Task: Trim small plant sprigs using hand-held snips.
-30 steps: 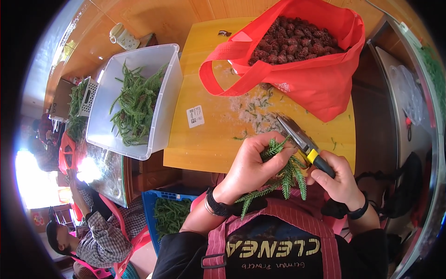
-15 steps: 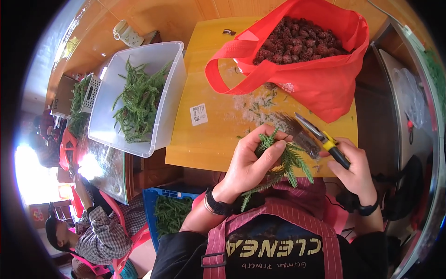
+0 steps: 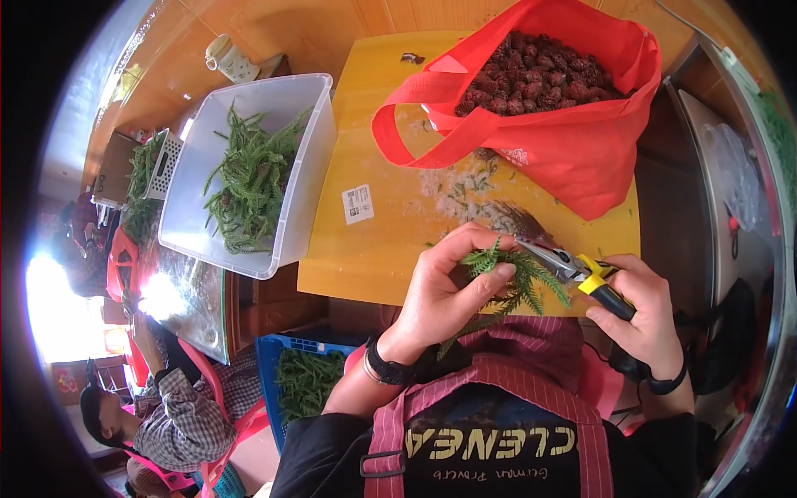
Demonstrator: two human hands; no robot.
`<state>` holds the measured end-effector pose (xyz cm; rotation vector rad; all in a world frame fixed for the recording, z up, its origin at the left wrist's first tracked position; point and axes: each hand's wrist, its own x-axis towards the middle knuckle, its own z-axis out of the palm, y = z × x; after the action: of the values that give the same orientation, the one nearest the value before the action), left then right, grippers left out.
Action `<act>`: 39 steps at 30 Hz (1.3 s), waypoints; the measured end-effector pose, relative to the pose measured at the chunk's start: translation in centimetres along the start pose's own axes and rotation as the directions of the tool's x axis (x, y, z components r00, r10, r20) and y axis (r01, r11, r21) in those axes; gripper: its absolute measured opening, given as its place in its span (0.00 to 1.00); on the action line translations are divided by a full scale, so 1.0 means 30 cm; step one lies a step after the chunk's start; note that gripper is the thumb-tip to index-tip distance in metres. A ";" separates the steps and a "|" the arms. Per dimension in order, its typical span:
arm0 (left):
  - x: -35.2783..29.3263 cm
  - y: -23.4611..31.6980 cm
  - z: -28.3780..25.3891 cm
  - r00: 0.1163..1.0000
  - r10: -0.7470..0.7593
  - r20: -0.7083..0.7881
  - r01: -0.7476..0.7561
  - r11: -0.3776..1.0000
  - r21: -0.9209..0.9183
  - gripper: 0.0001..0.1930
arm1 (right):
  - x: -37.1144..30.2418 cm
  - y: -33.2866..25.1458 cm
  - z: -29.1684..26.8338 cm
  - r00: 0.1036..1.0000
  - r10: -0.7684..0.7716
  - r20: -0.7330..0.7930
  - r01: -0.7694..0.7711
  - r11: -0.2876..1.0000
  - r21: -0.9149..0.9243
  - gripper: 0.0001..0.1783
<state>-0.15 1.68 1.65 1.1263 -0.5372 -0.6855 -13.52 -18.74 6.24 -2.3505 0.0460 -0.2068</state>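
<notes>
My left hand (image 3: 452,290) pinches a green artificial pine sprig (image 3: 525,290) between thumb and fingers, over the table's near edge. Its needled branches hang down to the right, towards my apron. My right hand (image 3: 641,307) is wrapped around pliers (image 3: 610,297) with yellow and black handles. Their metal jaws point left and reach the top of the sprig, by my left fingertips. Whether the jaws touch a stem I cannot tell. Just behind the jaws lies a bundle of thin dark strands (image 3: 516,217), partly covered by the pliers and my hand.
A red bag (image 3: 573,158) full of pine cones (image 3: 531,79) stands on the yellow table board (image 3: 332,257). Left of it is a clear bin (image 3: 187,212) of green sprigs. A blue crate (image 3: 267,365) of greenery sits below. Another person (image 3: 178,423) works at the left.
The pliers have swung down and left, bringing their jaws to the sprig, and their handles have spread. My left hand keeps its hold, with the sprig turned slightly.
</notes>
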 end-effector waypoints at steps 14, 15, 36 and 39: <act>0.007 -0.035 -0.052 0.973 0.209 0.100 -0.218 0.972 0.084 0.13 | -0.004 -0.027 -0.040 0.998 0.047 0.036 -0.045 0.998 -0.046 0.14; 0.005 -0.037 -0.052 0.973 0.208 0.095 -0.217 0.971 0.096 0.13 | -0.002 -0.028 -0.042 0.999 0.019 0.037 -0.017 0.998 -0.060 0.14; -0.006 -0.037 -0.044 0.979 0.196 0.057 -0.196 0.981 -0.002 0.15 | 0.020 -0.024 -0.067 0.991 -0.122 0.047 0.128 0.981 -0.149 0.15; -0.003 -0.024 -0.056 0.982 0.144 0.121 -0.147 0.989 0.010 0.15 | 0.020 -0.028 -0.068 0.992 -0.121 0.042 0.125 0.982 -0.143 0.16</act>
<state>0.81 2.60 0.40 1.0565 -0.7224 -0.6242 -13.29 -19.61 8.33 -2.5043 -0.1043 -0.2314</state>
